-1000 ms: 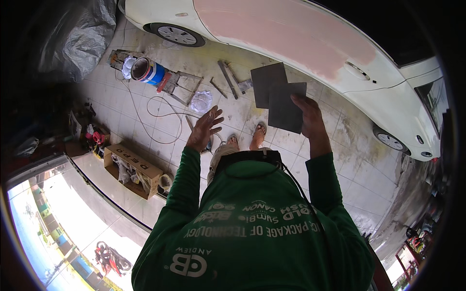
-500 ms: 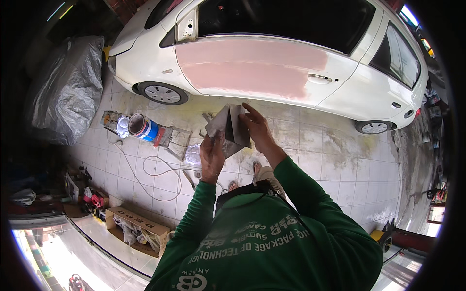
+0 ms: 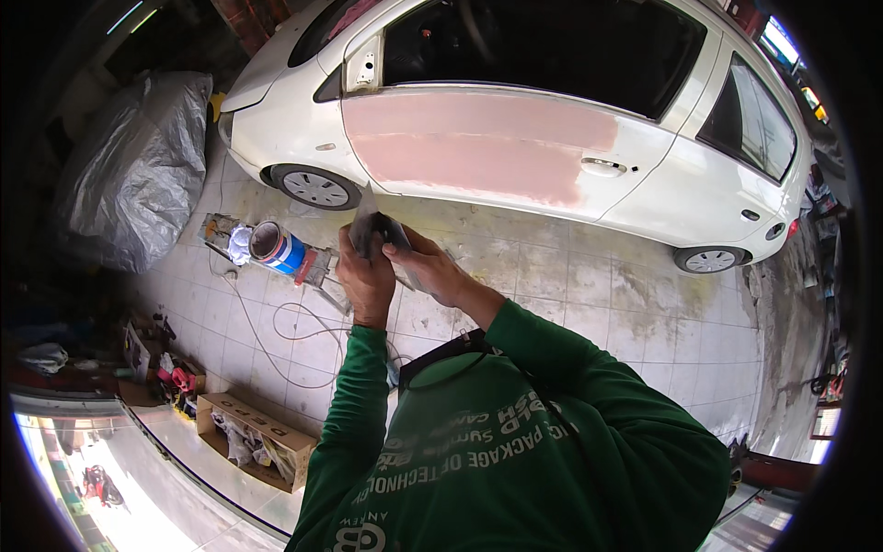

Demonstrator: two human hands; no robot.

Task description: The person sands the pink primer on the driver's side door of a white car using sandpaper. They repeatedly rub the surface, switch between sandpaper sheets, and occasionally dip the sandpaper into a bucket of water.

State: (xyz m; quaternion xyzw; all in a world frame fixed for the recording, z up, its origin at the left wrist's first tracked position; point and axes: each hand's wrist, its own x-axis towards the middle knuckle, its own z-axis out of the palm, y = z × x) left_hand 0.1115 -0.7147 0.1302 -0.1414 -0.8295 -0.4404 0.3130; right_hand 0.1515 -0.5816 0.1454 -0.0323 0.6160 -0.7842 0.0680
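Note:
In front of my chest, my left hand [image 3: 370, 283] is closed around a thin grey sheet that looks like folded sandpaper [image 3: 365, 217]. One pointed corner of it sticks up past my fingers. My right hand [image 3: 436, 270] presses against the same sheet from the other side, its fingers bent in toward the left hand. The two hands nearly touch, and they hide much of the sheet. Beyond them stands a white car [image 3: 520, 198], with a pink-filled patch [image 3: 460, 152] across its door.
A blue paint can [image 3: 283, 250] stands on a low metal stand [image 3: 317, 269], left of my hands. A hose [image 3: 267, 354] loops over the tiled floor. At lower left is a cardboard box [image 3: 287, 428] of crumpled material; a silver cover [image 3: 138, 175] drapes something at far left.
Both hands have moved left and closer together. The sheet, spread in a V between them before, is now bunched within my fingers. My view has shifted slightly.

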